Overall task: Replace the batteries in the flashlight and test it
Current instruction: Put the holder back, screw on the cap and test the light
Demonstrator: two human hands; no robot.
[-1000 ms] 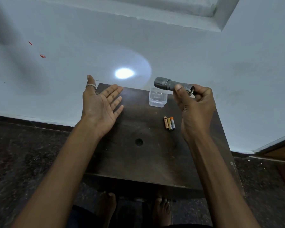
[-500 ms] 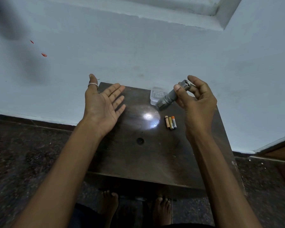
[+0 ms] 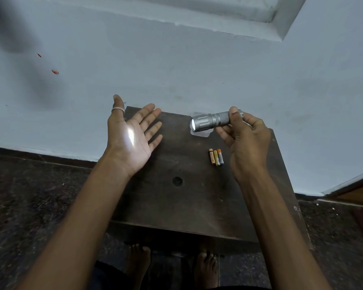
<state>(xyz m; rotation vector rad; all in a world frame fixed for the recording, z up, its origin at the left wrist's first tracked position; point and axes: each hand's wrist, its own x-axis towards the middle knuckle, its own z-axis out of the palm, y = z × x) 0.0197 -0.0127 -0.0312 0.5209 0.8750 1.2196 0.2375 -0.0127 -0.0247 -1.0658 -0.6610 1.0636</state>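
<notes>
Nearest me, I see bare feet (image 3: 137, 260) on the dark floor under the front edge of a dark wooden table (image 3: 187, 210). On the table lie three small batteries (image 3: 216, 157), side by side and touching, their ends toward me and toward the wall. My left hand (image 3: 132, 139) is held palm up over the table's left edge, fingers straight and spread, a ring (image 3: 118, 110) on the thumb and a bright patch of light on the palm. My right hand (image 3: 247, 143) is curled around the tail of the flashlight (image 3: 212, 121), above the table's far side. Its long axis runs left to right, almost level, and the lit lens points left toward my open palm. Behind its head sits a clear plastic container (image 3: 199, 133), mostly hidden; I cannot tell what it holds. Beyond is the pale wall (image 3: 176, 70).
</notes>
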